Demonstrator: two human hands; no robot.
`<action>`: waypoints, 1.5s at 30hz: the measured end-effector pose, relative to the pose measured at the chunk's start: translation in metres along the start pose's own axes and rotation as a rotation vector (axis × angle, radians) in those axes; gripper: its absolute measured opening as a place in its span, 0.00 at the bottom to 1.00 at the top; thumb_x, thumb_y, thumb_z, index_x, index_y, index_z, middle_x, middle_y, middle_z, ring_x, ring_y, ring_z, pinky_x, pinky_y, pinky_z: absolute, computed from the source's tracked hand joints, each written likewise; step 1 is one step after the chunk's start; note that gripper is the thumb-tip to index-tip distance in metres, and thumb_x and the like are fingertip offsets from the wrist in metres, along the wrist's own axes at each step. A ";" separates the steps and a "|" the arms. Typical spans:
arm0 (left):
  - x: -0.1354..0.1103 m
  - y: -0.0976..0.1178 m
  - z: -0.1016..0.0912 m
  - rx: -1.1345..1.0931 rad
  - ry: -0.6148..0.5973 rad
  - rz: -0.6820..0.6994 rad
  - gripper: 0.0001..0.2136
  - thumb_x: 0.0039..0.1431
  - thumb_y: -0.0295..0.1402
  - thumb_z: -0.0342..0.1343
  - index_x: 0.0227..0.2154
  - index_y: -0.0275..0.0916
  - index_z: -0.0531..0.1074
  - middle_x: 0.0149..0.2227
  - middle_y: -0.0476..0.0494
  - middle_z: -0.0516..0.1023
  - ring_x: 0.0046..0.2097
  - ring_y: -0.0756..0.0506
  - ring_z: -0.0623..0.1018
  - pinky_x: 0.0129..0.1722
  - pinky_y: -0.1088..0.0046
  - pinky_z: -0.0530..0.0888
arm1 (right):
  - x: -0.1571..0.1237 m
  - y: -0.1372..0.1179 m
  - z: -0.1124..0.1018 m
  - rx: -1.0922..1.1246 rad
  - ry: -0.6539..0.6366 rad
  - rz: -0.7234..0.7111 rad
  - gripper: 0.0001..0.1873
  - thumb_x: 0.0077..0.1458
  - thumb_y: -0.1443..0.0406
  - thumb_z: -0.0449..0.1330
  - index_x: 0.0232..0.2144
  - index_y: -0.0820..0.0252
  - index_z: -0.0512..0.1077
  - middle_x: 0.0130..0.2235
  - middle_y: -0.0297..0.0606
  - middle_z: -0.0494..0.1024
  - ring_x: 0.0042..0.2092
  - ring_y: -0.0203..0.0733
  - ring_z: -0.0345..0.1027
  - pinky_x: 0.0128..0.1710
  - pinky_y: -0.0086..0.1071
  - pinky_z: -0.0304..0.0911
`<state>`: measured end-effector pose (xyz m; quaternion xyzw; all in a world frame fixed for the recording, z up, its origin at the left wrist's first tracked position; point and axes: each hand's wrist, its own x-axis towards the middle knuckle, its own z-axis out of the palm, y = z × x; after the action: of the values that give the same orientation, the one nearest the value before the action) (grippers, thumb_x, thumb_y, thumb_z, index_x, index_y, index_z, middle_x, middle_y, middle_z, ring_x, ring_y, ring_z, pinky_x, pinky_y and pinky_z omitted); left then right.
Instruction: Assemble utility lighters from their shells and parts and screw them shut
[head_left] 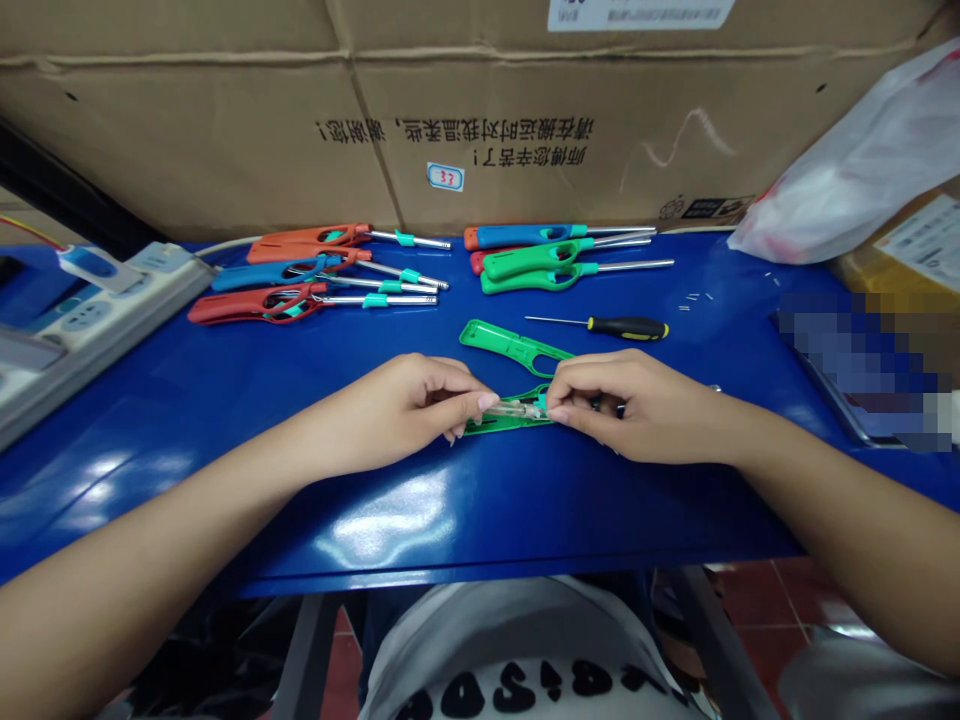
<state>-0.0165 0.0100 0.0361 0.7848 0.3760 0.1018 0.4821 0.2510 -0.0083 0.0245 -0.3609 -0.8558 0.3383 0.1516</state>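
My left hand (420, 400) and my right hand (630, 400) meet over a green lighter half-shell (504, 422) that lies on the blue table (480, 500). Both hands pinch a small clear tube part (519, 408) between their fingertips, just above the shell. A second green lighter shell (514, 347) lies flat right behind the hands. A black-and-yellow screwdriver (615, 326) lies behind my right hand.
Red, orange and blue stick lighters (300, 275) lie at the back left; blue, red and green ones (559, 255) at the back centre. A large cardboard box (480, 120) walls the rear. A power strip (97, 300) sits left, a plastic bag (862, 170) right. Tiny screws (694, 296) lie loose.
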 end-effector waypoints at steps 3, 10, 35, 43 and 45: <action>0.000 -0.001 -0.001 -0.044 -0.012 0.011 0.13 0.67 0.40 0.56 0.42 0.38 0.82 0.33 0.47 0.78 0.31 0.51 0.76 0.34 0.77 0.73 | 0.000 0.000 0.000 0.000 0.006 0.013 0.10 0.67 0.62 0.55 0.35 0.58 0.74 0.32 0.33 0.75 0.31 0.35 0.64 0.31 0.30 0.58; 0.001 -0.004 0.003 -0.114 0.008 -0.003 0.12 0.65 0.38 0.58 0.42 0.37 0.82 0.34 0.46 0.80 0.31 0.51 0.78 0.34 0.76 0.76 | 0.001 0.001 0.001 0.019 0.028 0.017 0.09 0.65 0.63 0.56 0.34 0.58 0.74 0.31 0.34 0.75 0.30 0.35 0.64 0.30 0.30 0.59; 0.002 -0.005 0.006 -0.135 -0.002 0.053 0.10 0.67 0.35 0.57 0.37 0.37 0.83 0.35 0.46 0.79 0.32 0.52 0.77 0.34 0.79 0.76 | 0.000 0.004 0.002 0.019 0.031 -0.087 0.07 0.65 0.67 0.57 0.34 0.60 0.73 0.32 0.32 0.73 0.31 0.32 0.64 0.28 0.26 0.59; 0.001 -0.005 0.007 -0.127 0.000 0.062 0.11 0.67 0.35 0.57 0.36 0.36 0.82 0.35 0.45 0.79 0.32 0.52 0.77 0.34 0.79 0.75 | 0.001 0.004 0.001 0.016 0.021 -0.094 0.07 0.65 0.68 0.58 0.34 0.60 0.73 0.32 0.32 0.73 0.30 0.31 0.63 0.28 0.26 0.58; 0.001 -0.005 0.007 -0.122 0.002 0.063 0.11 0.67 0.35 0.57 0.35 0.36 0.82 0.35 0.45 0.79 0.32 0.52 0.77 0.34 0.78 0.75 | 0.001 0.004 0.001 0.019 0.019 -0.097 0.07 0.65 0.68 0.58 0.33 0.61 0.73 0.31 0.32 0.73 0.30 0.31 0.63 0.28 0.26 0.58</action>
<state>-0.0147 0.0070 0.0283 0.7653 0.3449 0.1405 0.5250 0.2516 -0.0061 0.0211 -0.3205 -0.8676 0.3352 0.1794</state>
